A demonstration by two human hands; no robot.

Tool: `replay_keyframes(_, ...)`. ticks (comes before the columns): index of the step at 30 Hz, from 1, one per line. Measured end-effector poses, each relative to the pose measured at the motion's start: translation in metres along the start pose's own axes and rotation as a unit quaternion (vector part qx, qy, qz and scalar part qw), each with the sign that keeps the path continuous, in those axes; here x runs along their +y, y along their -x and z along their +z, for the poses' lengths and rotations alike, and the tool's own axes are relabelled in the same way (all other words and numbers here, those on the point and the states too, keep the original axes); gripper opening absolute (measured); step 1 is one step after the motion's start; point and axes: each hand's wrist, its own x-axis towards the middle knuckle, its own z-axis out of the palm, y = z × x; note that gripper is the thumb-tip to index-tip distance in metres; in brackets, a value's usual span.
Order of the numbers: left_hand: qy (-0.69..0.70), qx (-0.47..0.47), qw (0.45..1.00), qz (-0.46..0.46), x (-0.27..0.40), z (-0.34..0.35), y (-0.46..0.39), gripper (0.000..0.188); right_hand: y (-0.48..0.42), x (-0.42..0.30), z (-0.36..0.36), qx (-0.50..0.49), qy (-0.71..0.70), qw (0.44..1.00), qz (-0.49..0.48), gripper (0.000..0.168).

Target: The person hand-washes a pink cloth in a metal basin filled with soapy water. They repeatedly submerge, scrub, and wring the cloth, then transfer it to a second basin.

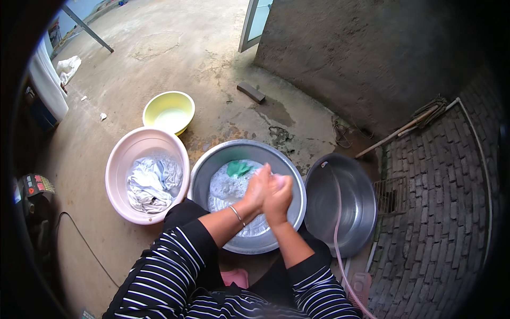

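Over the right part of a large metal basin (pixel 199 175), my left hand (pixel 258 185) and my right hand (pixel 279 195) are pressed together. Something small and pale pink or white shows between the fingers; what it is cannot be made out. A bracelet circles my left wrist. Suds float on the water in the basin, with a green cloth (pixel 238 168) lying among them. To the left, a pink plastic basin (pixel 115 175) holds wet white and light blue cloths (pixel 148 183) in sudsy water.
A yellow basin (pixel 169 101) stands behind the pink one. At right, a dark basin (pixel 318 223) holds the end of a pink hose (pixel 338 235). Beyond are a brick-like block (pixel 251 92), a wooden-handled mop (pixel 402 129) and a brick wall (pixel 438 207).
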Motion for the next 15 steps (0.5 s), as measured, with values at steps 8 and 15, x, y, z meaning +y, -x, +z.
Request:
replay_keyframes(8, -0.037, -0.045, 0.998, 0.027, -0.005, -0.024, -0.016, 0.03, 0.028, 0.006, -0.002, -0.031, -0.005, 0.985, -0.17, 0.024)
replay_keyframes(15, -0.029, -0.005, 0.999, -0.017, 0.011, -0.002, 0.02, 0.028, -0.001, 0.007, -0.006, 0.026, -0.058, 0.997, -0.035, 0.021)
